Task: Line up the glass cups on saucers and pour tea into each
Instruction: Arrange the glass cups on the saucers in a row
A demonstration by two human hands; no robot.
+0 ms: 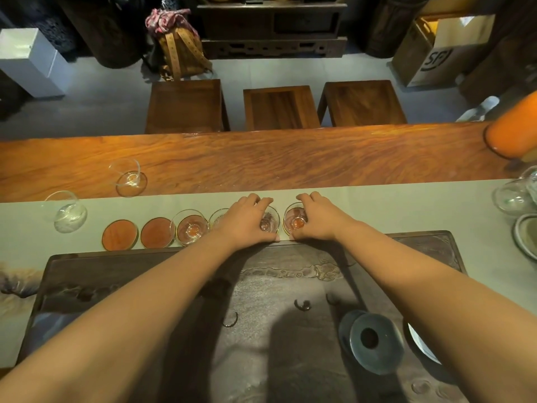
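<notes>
A row of round reddish saucers runs along the grey runner; the two leftmost (119, 234) (157, 232) are bare. Glass cups stand on the others: one (190, 226) left of my hands, one (218, 218) half hidden behind my left wrist. My left hand (245, 218) is wrapped around a glass cup (268, 219) on its saucer. My right hand (315, 218) grips the neighbouring glass cup (295, 221) on the rightmost saucer. Two more glass cups stand apart at the left, one (130, 178) on the wood, one (66, 212) on the runner.
A dark carved tea tray (261, 301) lies under my forearms, with a blue-grey ceramic lid (374, 341) at its right. Glassware (515, 196) and an orange vessel (514, 132) stand at the far right. Three wooden stools (279, 107) sit beyond the table.
</notes>
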